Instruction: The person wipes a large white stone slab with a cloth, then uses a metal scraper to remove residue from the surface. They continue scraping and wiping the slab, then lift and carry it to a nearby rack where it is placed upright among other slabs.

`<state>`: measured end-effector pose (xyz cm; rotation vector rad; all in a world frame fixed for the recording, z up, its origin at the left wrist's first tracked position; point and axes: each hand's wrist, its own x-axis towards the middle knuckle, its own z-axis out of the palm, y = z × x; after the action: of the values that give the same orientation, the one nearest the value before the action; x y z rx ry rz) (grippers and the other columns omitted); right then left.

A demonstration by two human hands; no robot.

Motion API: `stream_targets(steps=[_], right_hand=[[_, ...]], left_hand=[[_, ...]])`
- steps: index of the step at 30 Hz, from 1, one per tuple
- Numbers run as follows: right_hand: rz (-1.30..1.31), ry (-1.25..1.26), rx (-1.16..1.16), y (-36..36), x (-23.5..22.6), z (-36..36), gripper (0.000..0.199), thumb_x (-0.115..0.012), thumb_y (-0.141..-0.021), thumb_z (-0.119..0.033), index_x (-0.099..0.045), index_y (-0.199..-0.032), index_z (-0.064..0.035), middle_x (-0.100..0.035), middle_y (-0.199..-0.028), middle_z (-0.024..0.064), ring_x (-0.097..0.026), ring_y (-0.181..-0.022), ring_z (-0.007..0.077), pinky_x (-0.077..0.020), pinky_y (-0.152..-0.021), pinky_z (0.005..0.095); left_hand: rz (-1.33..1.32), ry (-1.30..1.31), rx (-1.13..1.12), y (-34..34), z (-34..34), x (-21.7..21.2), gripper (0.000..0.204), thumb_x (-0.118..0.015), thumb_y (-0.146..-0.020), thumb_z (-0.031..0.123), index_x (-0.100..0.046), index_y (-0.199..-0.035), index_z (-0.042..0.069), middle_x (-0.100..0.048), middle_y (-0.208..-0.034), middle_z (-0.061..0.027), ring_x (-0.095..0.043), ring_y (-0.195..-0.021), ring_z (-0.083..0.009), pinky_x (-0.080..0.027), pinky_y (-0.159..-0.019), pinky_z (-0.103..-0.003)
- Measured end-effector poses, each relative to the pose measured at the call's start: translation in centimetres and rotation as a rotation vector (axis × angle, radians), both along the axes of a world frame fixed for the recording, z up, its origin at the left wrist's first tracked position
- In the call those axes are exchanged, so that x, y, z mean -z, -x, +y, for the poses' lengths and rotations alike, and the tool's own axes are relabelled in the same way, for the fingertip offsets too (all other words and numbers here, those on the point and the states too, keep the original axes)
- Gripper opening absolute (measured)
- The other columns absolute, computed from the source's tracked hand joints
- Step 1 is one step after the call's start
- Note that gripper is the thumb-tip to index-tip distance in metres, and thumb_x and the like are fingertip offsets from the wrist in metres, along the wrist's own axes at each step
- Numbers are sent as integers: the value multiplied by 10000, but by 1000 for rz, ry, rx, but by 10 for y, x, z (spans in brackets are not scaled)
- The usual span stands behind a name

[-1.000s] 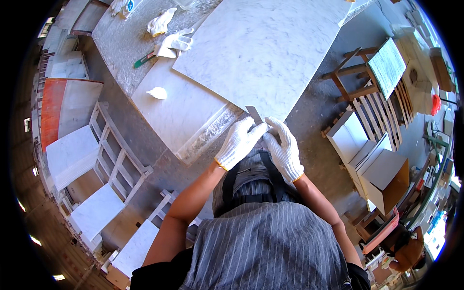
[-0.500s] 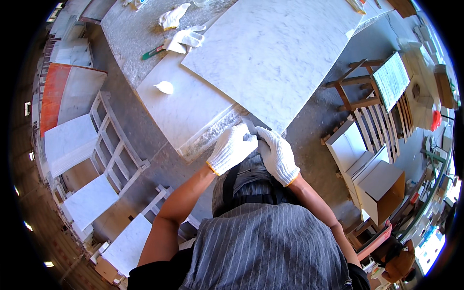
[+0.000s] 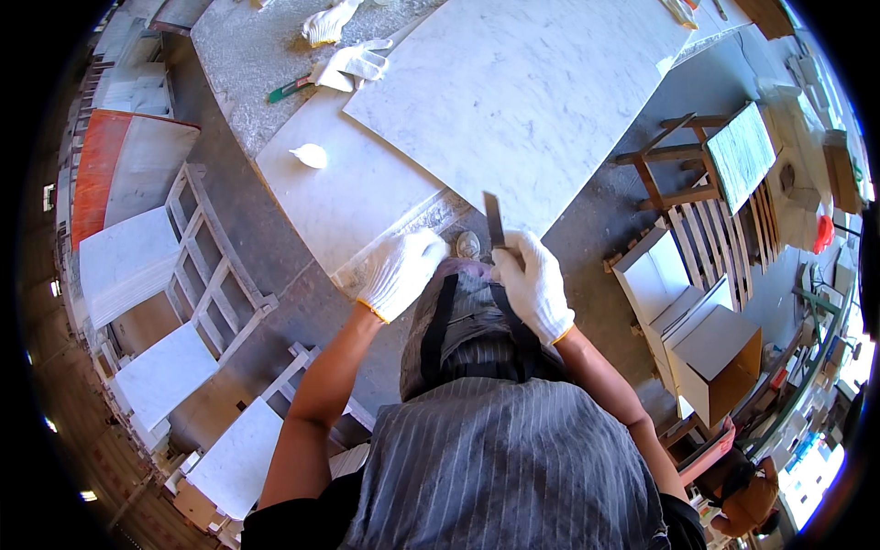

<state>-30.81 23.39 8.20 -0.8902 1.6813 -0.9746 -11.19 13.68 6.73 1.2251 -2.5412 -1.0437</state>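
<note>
In my right hand (image 3: 534, 291), gloved in white knit, is a narrow flat grey blade (image 3: 493, 218) that points up and away. Its lower end disappears into the curled fingers, so I cannot tell what kind of tool it is. My left hand (image 3: 399, 275), in a matching glove, has its fingers bent together by the near edge of the lower marble slab (image 3: 353, 197). What it may hold is hidden. Both hands are over the front of a striped grey apron (image 3: 513, 458). A larger white marble slab (image 3: 513, 110) lies across the lower one.
A white blob-shaped thing (image 3: 311, 156) sits on the lower slab. Beyond it lie a loose glove (image 3: 353, 66) and a green-handled cutter (image 3: 291, 89). Slabs on wooden frames (image 3: 220, 266) stand at left; a pallet (image 3: 706, 243) and an open carton (image 3: 715, 353) at right.
My hands were close together and have parted, the left moving left. The grey blade now stands out plainly from my right hand; before, it was mostly hidden.
</note>
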Motion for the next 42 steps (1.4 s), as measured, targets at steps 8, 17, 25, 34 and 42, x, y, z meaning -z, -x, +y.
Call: stream_targets(steps=[8, 17, 25, 34, 42], right_hand=[[-386, -156, 106, 11, 7, -3, 211, -578, -1005, -192, -614, -1046, 12, -655, -865, 44, -630, -785, 89, -519, -668, 226], [-319, -121, 8, 3, 17, -8, 236, -647, -954, -135, -641, -1117, 36, -680, -855, 51, -641, -743, 93, -522, -649, 233], [-68, -55, -48, 1, 24, -8, 197, -668, -911, -101, -664, -1031, 56, -687, -819, 78, -654, -713, 122, -529, -656, 280], [-345, -172, 53, 15, 1, -33, 202, -631, -942, -130, -650, -1044, 45, -677, -798, 62, -660, -761, 120, -535, -684, 254], [-384, -134, 10, 9, 20, -28, 248, -597, -964, -141, -654, -1098, 60, -693, -874, 93, -664, -762, 128, -550, -705, 259]], left_hand=[[-33, 33, 67, 5, 27, 4, 263, -677, -855, 104, -666, -1116, 67, -637, -1100, -141, -661, -929, -309, -525, -823, -355], [419, -715, -419, 41, 9, 3, 207, -679, -929, 214, -672, -983, 14, -701, -877, -109, -668, -737, -153, -506, -628, -301], [109, -350, -156, 32, 3, -7, 196, -732, -860, 183, -689, -889, -6, -696, -812, -118, -650, -720, -164, -511, -647, -336], [-251, -347, -83, 33, 10, -12, 240, -701, -902, 258, -707, -912, 18, -704, -831, -135, -690, -762, -222, -534, -689, -346], [473, -359, -384, 30, 9, 30, 245, -669, -935, 254, -644, -1042, 35, -693, -898, -135, -679, -800, -264, -512, -710, -348]])
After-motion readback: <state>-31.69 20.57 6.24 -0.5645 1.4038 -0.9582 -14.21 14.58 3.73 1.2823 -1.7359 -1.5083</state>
